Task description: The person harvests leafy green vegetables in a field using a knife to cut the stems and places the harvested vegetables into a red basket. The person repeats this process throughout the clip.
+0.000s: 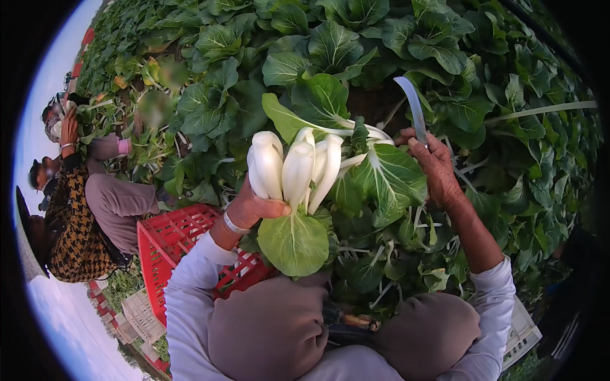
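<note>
My left hand [255, 205] grips several heads of bok choy [298, 164] with their thick white stalks pointing up and green leaves hanging below the fist. To its right, my right hand [431, 164] holds a knife with a curved blade [412, 107], the blade pointing up and away from me. The knife's handle is hidden in the fingers. Loose bok choy leaves [388, 178] with long white stems lie or hang between the two hands, their stem ends close to my right fingers; whether those fingers pinch them I cannot tell.
A red plastic crate [178, 228] stands beside my left forearm. Rows of growing bok choy [333, 47] fill the ground ahead, and cut leaves [381, 252] litter the soil before my knees. A co-worker [81, 224] sits at the left. White crates [143, 316] stand behind.
</note>
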